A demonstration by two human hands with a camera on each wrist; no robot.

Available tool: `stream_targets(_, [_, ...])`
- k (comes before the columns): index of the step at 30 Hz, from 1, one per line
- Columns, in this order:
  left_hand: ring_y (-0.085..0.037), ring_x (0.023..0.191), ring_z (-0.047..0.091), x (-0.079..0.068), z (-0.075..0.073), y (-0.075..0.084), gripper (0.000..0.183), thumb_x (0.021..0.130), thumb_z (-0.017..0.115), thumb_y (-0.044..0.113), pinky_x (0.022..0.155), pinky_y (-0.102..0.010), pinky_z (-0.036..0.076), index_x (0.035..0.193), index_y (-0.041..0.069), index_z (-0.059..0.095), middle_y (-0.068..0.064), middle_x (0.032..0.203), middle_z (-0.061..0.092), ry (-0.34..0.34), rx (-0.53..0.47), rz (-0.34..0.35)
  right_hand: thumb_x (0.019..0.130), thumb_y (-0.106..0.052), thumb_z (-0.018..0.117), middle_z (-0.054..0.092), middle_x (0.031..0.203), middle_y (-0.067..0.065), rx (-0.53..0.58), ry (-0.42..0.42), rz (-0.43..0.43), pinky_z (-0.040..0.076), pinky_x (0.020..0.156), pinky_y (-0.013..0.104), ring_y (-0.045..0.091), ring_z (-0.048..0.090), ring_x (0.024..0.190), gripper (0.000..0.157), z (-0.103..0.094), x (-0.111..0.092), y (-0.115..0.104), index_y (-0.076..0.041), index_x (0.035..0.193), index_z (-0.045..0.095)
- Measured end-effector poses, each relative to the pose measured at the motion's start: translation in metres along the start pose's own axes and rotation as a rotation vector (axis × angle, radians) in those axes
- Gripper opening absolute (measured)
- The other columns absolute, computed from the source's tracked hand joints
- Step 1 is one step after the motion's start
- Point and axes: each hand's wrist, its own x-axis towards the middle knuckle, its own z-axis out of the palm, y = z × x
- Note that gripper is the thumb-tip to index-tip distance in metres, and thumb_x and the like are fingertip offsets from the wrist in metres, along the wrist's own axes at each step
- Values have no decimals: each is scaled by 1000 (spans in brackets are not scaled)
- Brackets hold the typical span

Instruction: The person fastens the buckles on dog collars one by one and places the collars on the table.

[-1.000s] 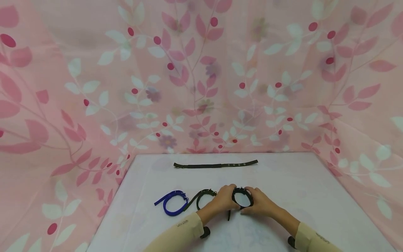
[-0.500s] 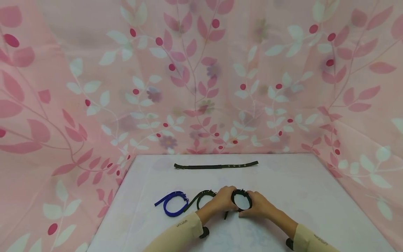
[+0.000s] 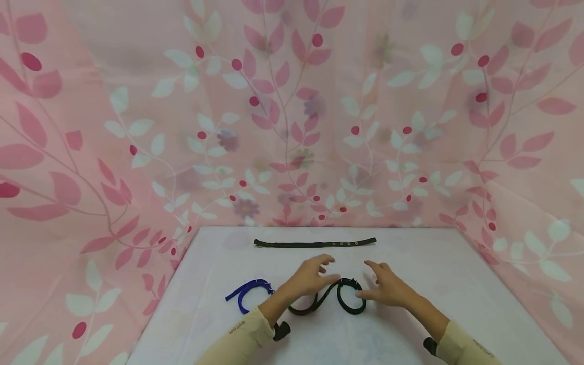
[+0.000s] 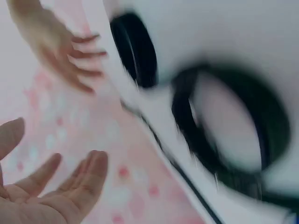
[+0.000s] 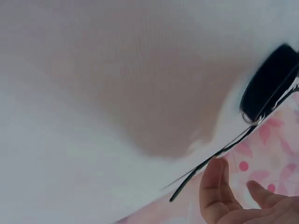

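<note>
A black collar [image 3: 352, 312] stands buckled into a ring on the table, its free strap end reaching left. My right hand [image 3: 388, 286] is just right of that ring, fingers spread, gripping nothing. In the head view its thumb overlaps the ring's right edge; I cannot tell whether they touch. To the upper left, my left hand [image 3: 310, 276] hovers with fingers loosely bent and nothing held. Beneath it a dark green looped collar [image 3: 303, 312] is partly covered by the left hand and wrist. In the left wrist view the near collar [image 4: 275, 121] is blurred.
A blue looped collar [image 3: 242, 290] stands at the left, partly behind the left sleeve. Toward the table's back edge a dark green collar [image 3: 301, 245] lies stretched straight, with metal eyelets at its right end. Floral pink cloth [image 3: 292, 126] hangs behind the white table [image 3: 410, 253].
Both hands have let go of the black collar and moved apart, the left one up and left, the right one slightly right. The black ring now stands on the table by itself.
</note>
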Motion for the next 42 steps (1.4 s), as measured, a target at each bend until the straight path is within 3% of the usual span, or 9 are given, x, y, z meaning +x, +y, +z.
stream_targets(3, [-31,115,63,8,-31,-17,46,96,64,39,89,-43,56,133,12,58,-14,133,61,137,1,47,74,-50,84,32,146,33,-32,76,-60,48,94,64,47,52,121,104,-8,10,6,-7,152,31])
stream_targets(7, [-36,117,60,14,-65,-50,44,98,62,34,94,-51,52,132,7,57,-17,132,61,314,124,59,70,-51,86,19,155,32,-104,170,-137,37,95,77,52,44,130,110,-16,23,16,-8,154,28])
stream_targets(10, [-37,122,57,13,-84,-73,45,96,64,29,101,-52,47,131,2,57,-18,131,61,375,221,30,68,-53,86,20,157,31,-167,233,-183,37,92,79,51,47,128,110,-19,31,25,-7,152,32])
stream_targets(14, [-41,126,52,12,-103,-96,47,95,66,26,105,-56,43,131,-2,57,-21,132,58,389,298,-20,69,-56,84,23,157,29,-236,287,-221,39,92,77,53,47,127,106,-21,42,37,-6,150,38])
stream_targets(24, [-43,131,47,23,-129,-145,58,94,67,33,103,-61,43,140,1,49,-23,142,51,329,321,-241,71,-56,83,23,159,26,-244,183,-160,31,101,77,55,36,135,101,-17,80,50,-11,150,39])
stream_targets(30, [-46,133,43,24,-131,-160,73,84,78,38,102,-69,38,142,5,48,-22,147,46,243,388,-257,73,-56,82,29,157,25,-253,180,-162,32,101,75,53,37,136,95,-8,98,50,-11,148,43])
stream_targets(34, [-48,133,42,24,-129,-169,72,86,77,36,103,-70,36,144,6,47,-23,149,44,164,403,-264,77,-55,79,32,156,25,-245,166,-135,32,104,74,49,35,139,92,-3,108,47,-9,148,43])
stream_targets(38, [-50,134,41,23,-126,-179,68,92,69,40,104,-72,33,147,9,45,-23,149,45,83,382,-305,78,-55,78,31,157,26,-227,89,-56,26,108,73,47,31,142,95,2,114,47,-7,150,40])
stream_targets(42, [-46,126,52,25,-123,-184,52,91,70,35,101,-69,37,136,10,59,-20,138,58,67,379,-282,76,-57,78,39,151,29,-263,12,40,25,108,73,49,34,139,94,6,116,50,-2,145,45])
